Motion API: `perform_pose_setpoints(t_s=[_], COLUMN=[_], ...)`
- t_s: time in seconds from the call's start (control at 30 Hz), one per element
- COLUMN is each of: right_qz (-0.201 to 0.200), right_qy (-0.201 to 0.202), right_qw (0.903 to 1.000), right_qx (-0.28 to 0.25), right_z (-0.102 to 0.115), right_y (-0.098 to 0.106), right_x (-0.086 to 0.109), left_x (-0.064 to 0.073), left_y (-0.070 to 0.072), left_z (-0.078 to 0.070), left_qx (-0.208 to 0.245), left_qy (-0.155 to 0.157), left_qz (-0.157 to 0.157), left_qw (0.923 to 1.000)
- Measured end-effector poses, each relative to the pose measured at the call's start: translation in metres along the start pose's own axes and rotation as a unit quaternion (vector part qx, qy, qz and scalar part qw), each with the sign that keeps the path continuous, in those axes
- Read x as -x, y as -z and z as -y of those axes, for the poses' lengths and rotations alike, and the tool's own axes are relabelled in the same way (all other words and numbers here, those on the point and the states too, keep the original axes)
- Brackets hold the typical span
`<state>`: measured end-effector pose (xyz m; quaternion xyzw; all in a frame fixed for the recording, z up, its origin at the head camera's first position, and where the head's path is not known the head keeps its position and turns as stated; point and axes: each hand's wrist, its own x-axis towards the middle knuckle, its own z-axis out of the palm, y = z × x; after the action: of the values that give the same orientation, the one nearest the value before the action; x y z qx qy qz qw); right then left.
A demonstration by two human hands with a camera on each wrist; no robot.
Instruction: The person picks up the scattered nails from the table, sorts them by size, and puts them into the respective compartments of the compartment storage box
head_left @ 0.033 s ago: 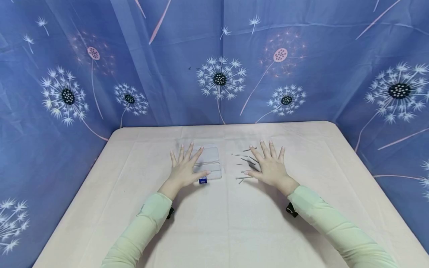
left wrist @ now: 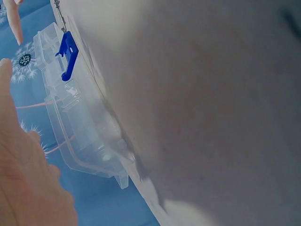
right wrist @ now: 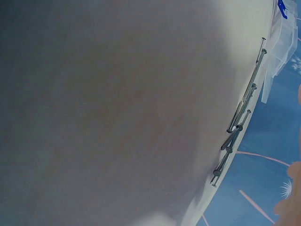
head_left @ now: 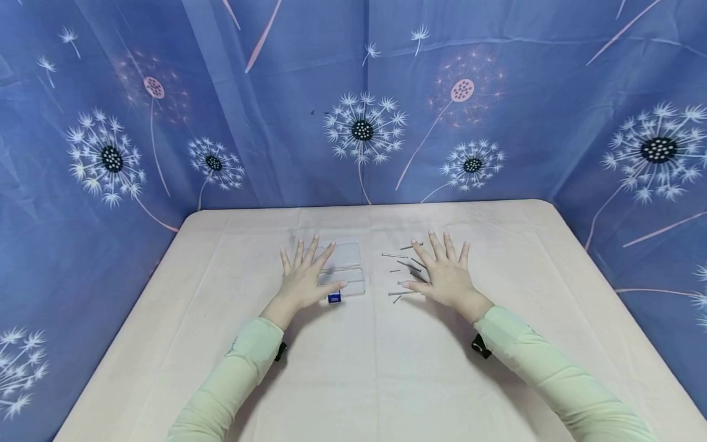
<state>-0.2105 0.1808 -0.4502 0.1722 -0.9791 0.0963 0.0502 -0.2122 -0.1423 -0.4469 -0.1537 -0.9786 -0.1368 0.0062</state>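
My left hand (head_left: 301, 285) is spread with straight fingers over a clear plastic box (head_left: 348, 253), covering its left part in the head view. The box lies with its lid swung back, and a blue latch (head_left: 334, 298) shows at the near side, just by the thumb. In the left wrist view the latch (left wrist: 69, 56) hangs on the box wall. To the right, my right hand (head_left: 446, 277) is also spread, above several loose metal nails (head_left: 394, 255) of different lengths. Some nails are partly hidden under its thumb and fingers. Neither hand holds anything.
A pale cloth covers the table (head_left: 359, 368). Blue curtains (head_left: 298, 153) with dandelion prints stand at the back and both sides. Beneath each wrist a black camera mount (head_left: 481, 345) shows beside the light green sleeve (head_left: 552, 368).
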Motion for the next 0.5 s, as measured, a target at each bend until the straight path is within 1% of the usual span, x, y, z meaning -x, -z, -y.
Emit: perform_pose_setpoints(t_s=[0.13,0.27,0.4,0.5], right_qz=[0.004,-0.003,-0.015,-0.021], right_qy=[-0.001,-0.002,-0.001,0.006], right_qw=[1.0,0.9999,0.9997,0.9997], right_qx=[-0.003,-0.014,-0.018,-0.014], right_z=[0.0004,-0.0001,-0.0008,-0.001], right_y=[-0.0001,0.0,0.0012,0.002], right_x=[0.0002,-0.0009,-0.0016,-0.0018], left_x=[0.0008,0.0001,-0.0015,-0.0014], left_y=[-0.0006,-0.0006,0.0024,0.006], left_z=[0.0007,0.0023,0.0038,0.0048], left_qx=[0.002,0.008,0.02,0.041], left_qy=[0.001,-0.001,0.006,0.014], left_qz=[0.001,-0.005,-0.02,-0.036], left_qw=[1.0,1.0,0.9996,0.9984])
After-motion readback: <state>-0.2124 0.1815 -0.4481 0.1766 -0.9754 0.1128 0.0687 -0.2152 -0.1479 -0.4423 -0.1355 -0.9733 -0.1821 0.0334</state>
